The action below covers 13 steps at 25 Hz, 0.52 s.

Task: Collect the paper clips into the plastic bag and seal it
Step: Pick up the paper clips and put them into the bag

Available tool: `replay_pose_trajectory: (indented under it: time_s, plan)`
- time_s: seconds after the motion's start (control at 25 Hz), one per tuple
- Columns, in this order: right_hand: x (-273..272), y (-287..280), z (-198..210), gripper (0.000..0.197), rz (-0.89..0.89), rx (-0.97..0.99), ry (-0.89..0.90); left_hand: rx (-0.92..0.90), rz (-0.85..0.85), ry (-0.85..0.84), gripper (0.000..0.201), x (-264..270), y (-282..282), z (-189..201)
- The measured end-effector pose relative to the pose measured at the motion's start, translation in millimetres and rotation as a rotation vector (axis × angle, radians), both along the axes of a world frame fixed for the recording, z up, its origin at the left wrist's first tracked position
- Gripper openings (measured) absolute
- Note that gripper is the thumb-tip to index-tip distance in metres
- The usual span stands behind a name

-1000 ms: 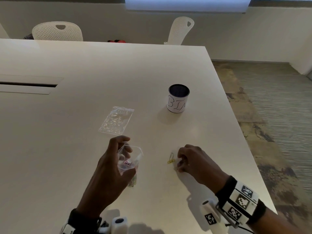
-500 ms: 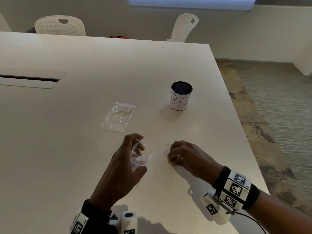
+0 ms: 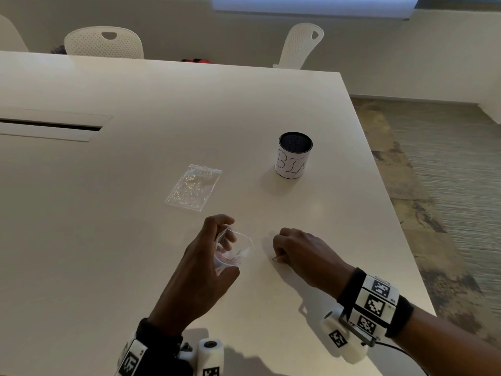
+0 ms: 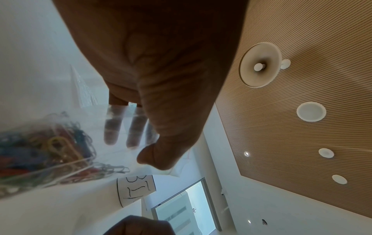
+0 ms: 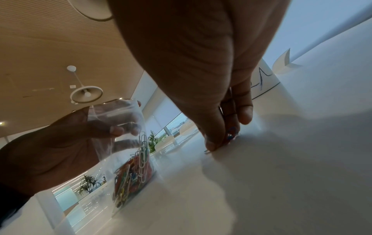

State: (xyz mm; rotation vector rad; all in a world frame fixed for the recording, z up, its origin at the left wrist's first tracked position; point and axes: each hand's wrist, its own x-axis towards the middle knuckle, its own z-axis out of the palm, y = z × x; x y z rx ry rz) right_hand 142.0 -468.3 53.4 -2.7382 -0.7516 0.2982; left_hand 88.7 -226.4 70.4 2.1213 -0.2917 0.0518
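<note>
Holding the small clear plastic bag (image 3: 233, 249) of coloured paper clips (image 5: 131, 173) open, the left hand (image 3: 200, 270) waits; the right hand (image 3: 303, 253) pinches clips (image 5: 229, 137) on the white table (image 3: 135, 240).

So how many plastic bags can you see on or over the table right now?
2. One open plastic bag with paper clips is held upright by the left hand; a second bag lies flat farther out on the table.

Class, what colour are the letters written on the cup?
Black, on a white label on the cup; clearest in the head view.
</note>
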Motion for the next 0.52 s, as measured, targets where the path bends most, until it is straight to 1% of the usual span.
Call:
replay_pose_trajectory:
  time_s: [0.24, 0.36, 0.44, 0.52]
  plan:
    - [10.9, -17.6, 1.7, 0.011, -0.118, -0.001, -0.043, 0.001, 0.004, -0.008, 0.071, -0.3, -1.1, -0.8]
    - [19.3, -27.7, 1.1, 0.02, -0.153, 0.017, -0.005, 0.009, 0.004, -0.005, 0.071, 0.6, -2.5, -1.6]
    - [26.6, -35.9, 5.6, 0.016, -0.225, 0.112, 0.063, 0.01, 0.006, -0.002, 0.072, 0.8, -3.8, -1.3]
    - [30.8, -39.7, 19.5, 0.011, -0.291, 0.292, 0.129, 0.006, 0.009, -0.005, 0.072, 1.0, -4.8, -0.9]
